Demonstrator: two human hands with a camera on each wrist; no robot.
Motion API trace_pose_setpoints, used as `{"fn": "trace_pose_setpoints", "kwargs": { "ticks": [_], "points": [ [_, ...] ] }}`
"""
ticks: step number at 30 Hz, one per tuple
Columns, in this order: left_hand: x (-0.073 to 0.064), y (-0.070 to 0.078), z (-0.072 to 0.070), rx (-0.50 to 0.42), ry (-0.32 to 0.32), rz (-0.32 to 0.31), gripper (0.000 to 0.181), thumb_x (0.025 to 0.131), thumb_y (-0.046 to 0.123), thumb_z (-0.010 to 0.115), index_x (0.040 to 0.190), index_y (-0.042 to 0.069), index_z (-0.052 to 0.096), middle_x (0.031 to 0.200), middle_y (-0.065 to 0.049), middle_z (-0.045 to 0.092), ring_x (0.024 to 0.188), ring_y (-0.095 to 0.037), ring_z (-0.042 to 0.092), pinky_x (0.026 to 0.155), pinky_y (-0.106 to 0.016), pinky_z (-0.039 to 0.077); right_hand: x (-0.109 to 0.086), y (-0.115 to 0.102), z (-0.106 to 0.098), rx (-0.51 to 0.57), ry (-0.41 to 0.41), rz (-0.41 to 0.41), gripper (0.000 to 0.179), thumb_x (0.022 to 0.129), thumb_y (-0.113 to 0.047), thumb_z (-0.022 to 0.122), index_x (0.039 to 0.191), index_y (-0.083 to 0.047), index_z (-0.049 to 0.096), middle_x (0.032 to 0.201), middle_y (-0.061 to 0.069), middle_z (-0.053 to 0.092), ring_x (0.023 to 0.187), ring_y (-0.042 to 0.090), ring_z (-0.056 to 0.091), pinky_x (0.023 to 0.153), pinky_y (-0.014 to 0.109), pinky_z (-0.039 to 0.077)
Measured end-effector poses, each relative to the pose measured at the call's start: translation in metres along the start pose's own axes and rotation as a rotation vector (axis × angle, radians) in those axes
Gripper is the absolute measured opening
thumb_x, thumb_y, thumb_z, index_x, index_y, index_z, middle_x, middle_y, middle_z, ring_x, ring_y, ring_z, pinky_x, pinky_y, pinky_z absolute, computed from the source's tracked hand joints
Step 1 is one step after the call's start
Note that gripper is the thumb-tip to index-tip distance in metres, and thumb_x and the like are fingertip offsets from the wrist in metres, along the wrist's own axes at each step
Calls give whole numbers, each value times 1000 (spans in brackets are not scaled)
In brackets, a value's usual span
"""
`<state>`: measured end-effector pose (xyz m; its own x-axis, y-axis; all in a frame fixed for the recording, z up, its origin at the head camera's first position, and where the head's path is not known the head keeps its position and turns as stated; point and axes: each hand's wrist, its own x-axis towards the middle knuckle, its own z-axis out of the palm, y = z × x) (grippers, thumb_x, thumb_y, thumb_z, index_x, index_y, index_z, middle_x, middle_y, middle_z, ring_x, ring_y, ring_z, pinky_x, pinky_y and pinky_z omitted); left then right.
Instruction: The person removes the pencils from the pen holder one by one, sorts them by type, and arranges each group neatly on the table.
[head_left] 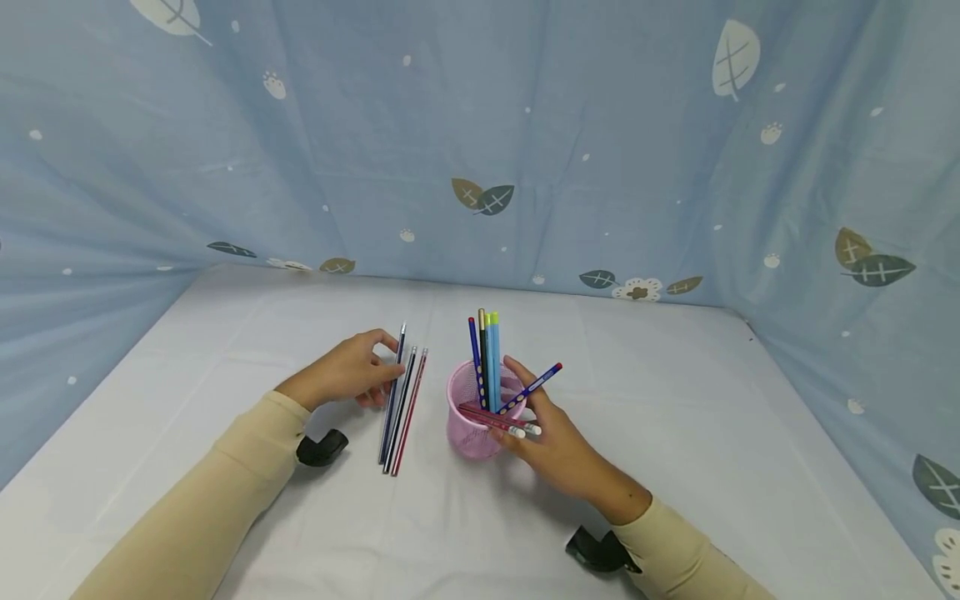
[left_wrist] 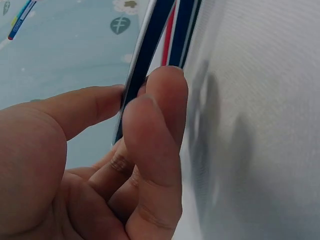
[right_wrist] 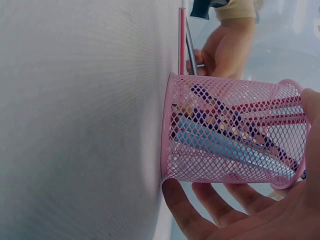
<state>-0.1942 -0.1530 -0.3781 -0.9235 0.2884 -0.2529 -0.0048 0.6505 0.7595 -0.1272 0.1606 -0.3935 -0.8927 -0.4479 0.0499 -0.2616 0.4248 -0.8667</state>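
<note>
My left hand [head_left: 348, 371] pinches a dark blue pencil [head_left: 387, 421] between thumb and fingers. In the left wrist view this pencil [left_wrist: 145, 50] tilts away from the white cloth. Right beside it lie a second dark blue pencil [head_left: 398, 417] and a red striped pencil [head_left: 408, 417], side by side. My right hand [head_left: 558, 450] grips a pink mesh pen cup [head_left: 471, 437] from its right side, thumb and fingers around it. Inside the upright cup stand light blue pencils [head_left: 495, 358], a black pencil [head_left: 482, 337], dotted blue pencils [head_left: 474, 337] and red pencils [head_left: 498, 421] with white ends.
A white cloth [head_left: 675, 400] covers the table. Behind it hangs a blue leaf-patterned curtain [head_left: 375, 150], which also rises at both sides. One dotted blue pencil [head_left: 536, 385] leans out over the cup's right rim. Black straps [head_left: 322, 450] show at both wrists.
</note>
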Motion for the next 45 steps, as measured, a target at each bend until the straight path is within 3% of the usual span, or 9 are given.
{"fn": "trace_pose_setpoints", "kwargs": {
  "ticks": [15,22,36,40,45],
  "points": [
    [6,-7,9,-77,-8,-57,45,99,20,63,137,3,44,90,-14,63,54,-17,66,55,-34,59,-1,-1,1,-13,7,-3,85,93,-32,71,158,-38,17,155,10,44,141,38,45,105,68,41],
    [7,-7,12,-74,-21,-60,48,98,20,65,139,4,45,93,-14,63,55,-17,65,56,-33,59,-2,0,1,-5,7,-5,84,94,-32,71,158,-40,16,156,8,43,140,37,45,105,67,41],
    [3,-6,12,-35,12,-40,51,97,18,67,141,8,44,88,-13,63,56,-19,67,56,-34,59,-1,-1,1,-11,5,7,85,93,-34,71,157,-44,16,156,6,43,140,37,46,104,67,42],
    [2,-1,11,58,65,18,44,98,23,64,137,9,48,86,-11,64,55,-17,60,53,-31,53,0,-1,1,-13,7,16,85,92,-35,72,156,-44,16,156,6,43,140,38,46,103,67,43],
    [-3,16,12,143,210,166,30,101,26,59,127,11,59,85,-8,65,56,-16,48,54,-30,43,-1,0,0,-17,11,23,85,92,-34,72,156,-46,17,156,5,43,140,38,46,103,68,43]
  ]
}}
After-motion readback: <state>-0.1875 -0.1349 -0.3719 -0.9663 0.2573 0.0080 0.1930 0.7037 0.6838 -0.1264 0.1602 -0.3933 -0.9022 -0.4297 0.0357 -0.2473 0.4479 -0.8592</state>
